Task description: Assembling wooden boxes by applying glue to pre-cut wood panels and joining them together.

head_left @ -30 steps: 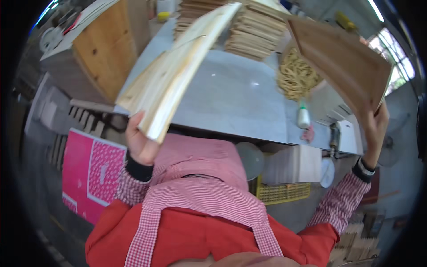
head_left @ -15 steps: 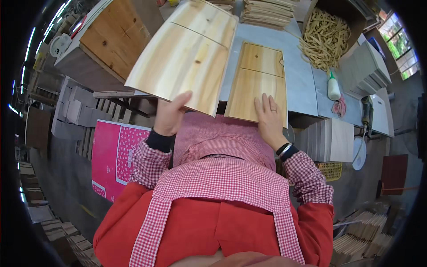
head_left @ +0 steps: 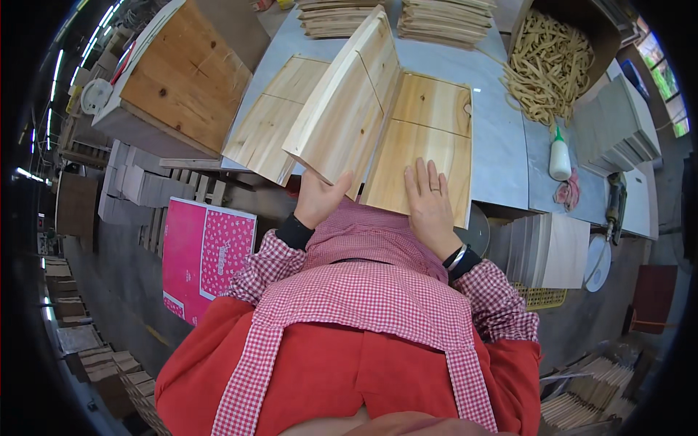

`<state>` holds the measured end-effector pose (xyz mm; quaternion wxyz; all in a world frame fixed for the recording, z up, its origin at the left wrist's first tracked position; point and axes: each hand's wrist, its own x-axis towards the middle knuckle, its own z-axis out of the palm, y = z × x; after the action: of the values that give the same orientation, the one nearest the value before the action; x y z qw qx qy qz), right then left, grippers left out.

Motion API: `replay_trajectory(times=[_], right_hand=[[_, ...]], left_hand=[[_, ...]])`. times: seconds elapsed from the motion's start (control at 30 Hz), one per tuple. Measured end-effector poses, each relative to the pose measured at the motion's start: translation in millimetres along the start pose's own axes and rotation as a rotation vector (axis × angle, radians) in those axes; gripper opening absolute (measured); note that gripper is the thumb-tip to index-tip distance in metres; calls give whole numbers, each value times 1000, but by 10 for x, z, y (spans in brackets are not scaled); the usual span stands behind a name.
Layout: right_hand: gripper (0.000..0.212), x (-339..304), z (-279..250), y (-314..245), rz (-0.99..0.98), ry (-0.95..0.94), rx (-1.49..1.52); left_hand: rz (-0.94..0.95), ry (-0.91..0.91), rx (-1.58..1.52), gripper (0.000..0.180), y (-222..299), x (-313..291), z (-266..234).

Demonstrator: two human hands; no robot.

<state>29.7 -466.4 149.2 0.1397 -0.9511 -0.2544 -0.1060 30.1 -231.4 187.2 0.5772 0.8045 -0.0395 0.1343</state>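
Pinching the near end of a tilted, pale yellow wooden board [head_left: 345, 120] at twelve o'clock, my left hand [head_left: 318, 200] has its thumb on the side facing me; I cannot see its fingertips. My right hand [head_left: 430, 207], fingers a little spread, lies flat on a second pale, oblong wooden board [head_left: 429, 142] at one o'clock. A third flat wooden board [head_left: 273, 123] lies at eleven o'clock on the smooth grey-blue table [head_left: 502, 156]. The wood looks stiff and quite light; its thin edges might chip, so the long sides seem good to hold.
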Motion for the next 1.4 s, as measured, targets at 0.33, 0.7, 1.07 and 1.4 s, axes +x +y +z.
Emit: replay_trajectory(times=[0.33, 0.7, 1.07, 1.4], right_hand=[[69, -21, 10, -19, 28, -32, 7], [24, -564, -1150, 2360, 718, 537, -382], [26, -387, -2351, 3132, 764, 699, -775], [23, 292, -2979, 3556, 767, 61, -1099]], left_hand=[[106, -81, 363, 33, 113, -74, 266], [-155, -89, 111, 39, -194, -166, 127], [-217, -5, 106, 57, -297, -250, 153], [-159, 18, 155, 35, -81, -204, 218]])
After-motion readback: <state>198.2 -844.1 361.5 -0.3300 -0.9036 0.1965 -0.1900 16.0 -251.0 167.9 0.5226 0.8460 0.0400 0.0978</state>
